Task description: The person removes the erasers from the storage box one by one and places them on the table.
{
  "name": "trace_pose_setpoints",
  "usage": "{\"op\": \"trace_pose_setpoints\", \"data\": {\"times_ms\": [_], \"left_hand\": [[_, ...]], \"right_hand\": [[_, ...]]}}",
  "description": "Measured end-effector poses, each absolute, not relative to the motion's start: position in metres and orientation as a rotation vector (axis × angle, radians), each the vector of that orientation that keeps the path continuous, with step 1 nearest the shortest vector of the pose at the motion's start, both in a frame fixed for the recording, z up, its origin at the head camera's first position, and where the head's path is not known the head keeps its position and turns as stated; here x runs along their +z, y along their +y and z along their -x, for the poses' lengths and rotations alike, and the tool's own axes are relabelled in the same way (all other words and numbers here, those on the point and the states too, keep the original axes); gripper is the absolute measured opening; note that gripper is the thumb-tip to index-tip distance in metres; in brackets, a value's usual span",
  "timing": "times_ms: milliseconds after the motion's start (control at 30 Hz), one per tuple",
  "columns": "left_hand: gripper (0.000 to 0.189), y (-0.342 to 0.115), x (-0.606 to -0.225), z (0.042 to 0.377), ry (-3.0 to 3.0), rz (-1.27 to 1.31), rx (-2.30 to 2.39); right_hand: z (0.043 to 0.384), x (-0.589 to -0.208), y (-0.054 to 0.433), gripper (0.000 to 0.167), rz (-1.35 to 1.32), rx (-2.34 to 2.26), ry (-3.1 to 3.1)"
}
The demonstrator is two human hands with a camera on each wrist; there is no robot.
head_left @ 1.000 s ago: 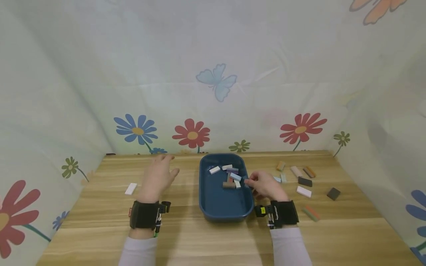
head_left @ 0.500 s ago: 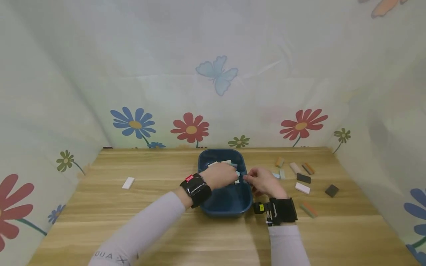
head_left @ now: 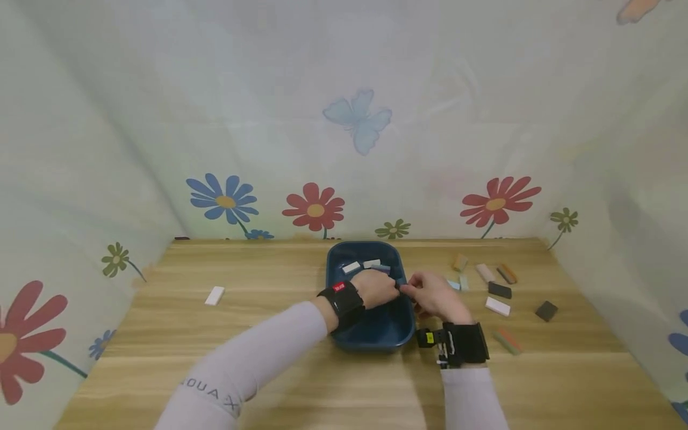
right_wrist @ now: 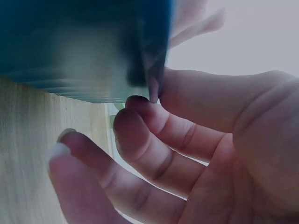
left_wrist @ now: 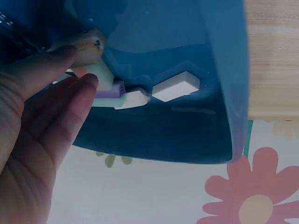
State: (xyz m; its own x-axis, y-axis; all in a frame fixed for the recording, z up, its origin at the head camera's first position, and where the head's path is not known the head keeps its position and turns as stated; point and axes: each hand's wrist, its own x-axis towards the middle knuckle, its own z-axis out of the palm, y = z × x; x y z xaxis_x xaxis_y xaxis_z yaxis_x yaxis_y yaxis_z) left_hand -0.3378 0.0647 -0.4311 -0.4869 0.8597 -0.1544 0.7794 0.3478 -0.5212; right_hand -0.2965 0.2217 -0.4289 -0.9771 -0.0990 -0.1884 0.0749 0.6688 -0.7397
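My left hand reaches down into a dark blue plastic bin. In the left wrist view its thumb overlaps a smudged brown eraser, and a fingertip lies before a pale green eraser; whether they pinch anything is unclear. A purple eraser and white erasers, one set apart, lie nearby in the bin. My right hand pinches the bin's right rim between thumb and fingers, the thumb pressed to the rim in the right wrist view. Its outer fingers are spread below.
Right of the bin lie several erasers on the wooden table: a black one, a white one, a dark square one and an orange-green one. One white eraser lies left. A flowered curtain surrounds the table.
My left hand has moved from over the table at the left into the bin, then farther toward its right side. My right hand stays on the bin's rim.
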Motion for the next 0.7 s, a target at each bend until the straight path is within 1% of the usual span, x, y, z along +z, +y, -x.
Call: {"op": "trace_pose_setpoints", "data": {"times_ms": [300, 633, 700], "left_hand": [[0.015, 0.073, -0.441, 0.332, -2.550, 1.534, 0.733], [0.013, 0.073, -0.430, 0.327, -2.662, 1.520, 0.573], [0.013, 0.071, -0.428, 0.324, -2.704, 1.485, 0.525]], "right_hand": [[0.294, -0.432, 0.222, 0.018, 0.040, -1.236, 2.645], [0.295, -0.427, 0.224, 0.019, 0.024, -1.196, 2.657], [0.295, -0.427, 0.224, 0.019, 0.019, -1.202, 2.648]]}}
